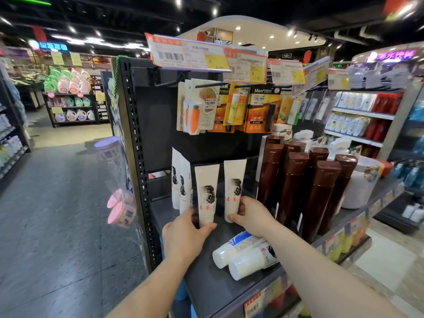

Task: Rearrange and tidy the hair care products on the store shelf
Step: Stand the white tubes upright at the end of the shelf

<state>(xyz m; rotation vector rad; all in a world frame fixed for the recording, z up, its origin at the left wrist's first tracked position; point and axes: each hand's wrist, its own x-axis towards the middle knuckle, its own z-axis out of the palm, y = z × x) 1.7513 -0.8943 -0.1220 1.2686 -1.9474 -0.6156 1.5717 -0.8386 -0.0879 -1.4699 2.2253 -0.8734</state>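
Gripping two upright white tubes on a dark store shelf (pixel 206 276), a person steadies one in each hand: the left hand (pixel 183 235) curls round the base of the left tube (pixel 206 193), the right hand (pixel 251 215) pinches the right tube (pixel 234 187) (both printed with a dark-haired figure). Two more white tubes (pixel 243 255) lie flat at five o'clock; brown bottles (pixel 321 191) stand at three o'clock.
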